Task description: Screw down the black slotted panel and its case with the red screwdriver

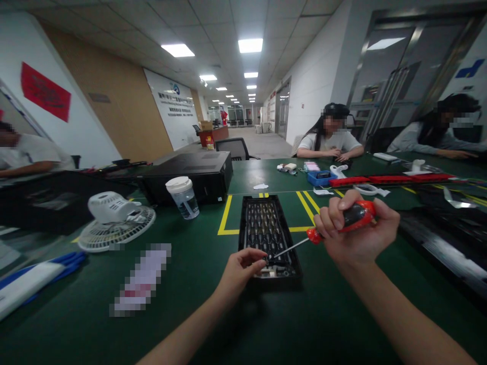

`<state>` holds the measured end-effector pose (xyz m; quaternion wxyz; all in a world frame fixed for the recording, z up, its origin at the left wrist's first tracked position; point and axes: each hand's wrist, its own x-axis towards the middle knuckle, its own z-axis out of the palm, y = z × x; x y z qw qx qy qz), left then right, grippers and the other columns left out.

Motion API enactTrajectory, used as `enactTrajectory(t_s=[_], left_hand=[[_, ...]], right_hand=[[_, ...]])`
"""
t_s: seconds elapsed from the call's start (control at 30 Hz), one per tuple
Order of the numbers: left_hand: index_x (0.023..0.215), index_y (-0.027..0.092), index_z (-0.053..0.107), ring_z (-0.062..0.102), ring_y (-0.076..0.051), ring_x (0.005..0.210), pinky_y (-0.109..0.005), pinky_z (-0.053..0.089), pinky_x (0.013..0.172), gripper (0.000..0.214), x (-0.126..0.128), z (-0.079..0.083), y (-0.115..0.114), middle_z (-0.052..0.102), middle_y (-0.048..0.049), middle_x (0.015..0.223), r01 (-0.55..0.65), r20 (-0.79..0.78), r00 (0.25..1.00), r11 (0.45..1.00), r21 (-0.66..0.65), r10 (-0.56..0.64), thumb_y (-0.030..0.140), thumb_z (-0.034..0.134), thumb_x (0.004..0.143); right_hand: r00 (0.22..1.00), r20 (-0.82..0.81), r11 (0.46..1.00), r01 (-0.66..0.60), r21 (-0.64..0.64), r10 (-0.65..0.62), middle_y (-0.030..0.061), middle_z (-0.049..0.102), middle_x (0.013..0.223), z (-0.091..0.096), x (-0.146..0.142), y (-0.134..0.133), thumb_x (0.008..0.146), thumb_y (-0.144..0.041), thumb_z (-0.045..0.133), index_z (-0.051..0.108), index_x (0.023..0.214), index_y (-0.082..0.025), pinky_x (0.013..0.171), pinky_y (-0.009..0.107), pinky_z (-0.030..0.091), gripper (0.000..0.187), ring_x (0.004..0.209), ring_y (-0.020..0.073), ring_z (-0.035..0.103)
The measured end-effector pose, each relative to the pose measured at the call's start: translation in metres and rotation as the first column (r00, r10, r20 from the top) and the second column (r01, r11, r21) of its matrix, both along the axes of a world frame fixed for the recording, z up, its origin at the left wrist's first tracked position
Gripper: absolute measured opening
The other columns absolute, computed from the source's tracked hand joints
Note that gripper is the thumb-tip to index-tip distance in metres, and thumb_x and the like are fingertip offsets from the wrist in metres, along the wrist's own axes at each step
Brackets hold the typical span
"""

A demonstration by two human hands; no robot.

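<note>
A black tray (266, 203) with rows of small pockets lies on the green table in front of me. My right hand (353, 230) is closed round the red handle of a screwdriver (352, 215), whose thin shaft slants down left to the tray's near end. My left hand (241, 266) rests at that near end, fingers pinched together beside the screwdriver tip on something too small to make out. A small pale part (271, 272) sits in the tray by the fingers.
A white fan (114, 220) lies at left, a clear lidded cup (183, 197) and a black computer case (190, 175) behind it. A blue tray (321, 177) and red strips (391, 179) lie at far right. People sit at the table's far and left sides.
</note>
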<state>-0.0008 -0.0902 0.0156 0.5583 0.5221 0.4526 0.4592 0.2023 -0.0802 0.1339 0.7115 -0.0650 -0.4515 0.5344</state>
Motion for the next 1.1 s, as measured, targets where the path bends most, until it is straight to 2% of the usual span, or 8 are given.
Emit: enactTrajectory(t_s=[0.13,0.23,0.47,0.73,1.1], left_hand=[[0.084,0.016,0.065,0.058,-0.011,0.068,-0.023,0.046,0.063,0.021,0.0031,-0.003,-0.0028,0.065,-0.001,0.077,0.039,0.075,0.997,0.998,-0.039,-0.036,0.028,0.069,0.068],[0.084,0.016,0.065,0.058,-0.011,0.067,-0.023,0.046,0.062,0.019,0.0044,-0.0037,-0.0045,0.066,-0.0013,0.077,0.063,0.076,0.995,0.997,-0.048,-0.059,0.027,0.068,0.069],[0.083,0.015,0.065,0.06,-0.014,0.071,-0.024,0.047,0.061,0.02,0.0055,-0.0014,-0.0055,0.066,-0.0029,0.077,0.04,0.028,0.999,0.998,-0.057,-0.038,0.028,0.068,0.068],[0.084,0.015,0.064,0.059,-0.012,0.07,-0.023,0.046,0.062,0.018,0.0043,-0.0043,-0.0061,0.066,-0.0018,0.078,0.058,0.072,0.996,0.997,-0.051,-0.055,0.027,0.066,0.07],[0.081,0.016,0.065,0.059,-0.012,0.067,-0.022,0.046,0.061,0.017,0.008,-0.0052,-0.0094,0.067,-0.0011,0.075,0.035,0.078,0.996,0.999,-0.028,-0.033,0.028,0.068,0.07]], right_hand=[[1.0,0.003,1.0,-0.01,-0.012,0.01,-0.0037,0.039,0.043,-0.0013,-0.0022,-0.0025,0.076,-0.045,0.043,0.051,0.061,-0.019,0.033,0.021,0.029,0.032,0.032,0.0085,0.035],[1.0,0.017,0.999,0.006,-0.04,-0.006,-0.0039,0.039,0.044,-0.0038,-0.0041,-0.0031,0.078,-0.045,0.04,0.051,0.062,-0.02,0.033,0.021,0.03,0.032,0.032,0.0083,0.036],[0.999,0.025,0.998,0.022,-0.061,-0.021,-0.004,0.038,0.044,-0.0063,-0.0043,-0.0025,0.078,-0.046,0.039,0.05,0.062,-0.02,0.033,0.021,0.03,0.032,0.033,0.0081,0.036],[1.0,0.007,0.999,-0.001,-0.036,0.001,-0.0032,0.039,0.044,-0.0053,-0.0044,-0.0025,0.08,-0.042,0.033,0.051,0.062,-0.02,0.033,0.021,0.029,0.034,0.032,0.0088,0.035],[0.999,0.048,0.999,-0.021,-0.034,0.023,-0.0042,0.038,0.043,-0.0023,-0.0039,-0.0055,0.078,-0.046,0.039,0.051,0.062,-0.02,0.033,0.021,0.03,0.033,0.032,0.0087,0.035]])
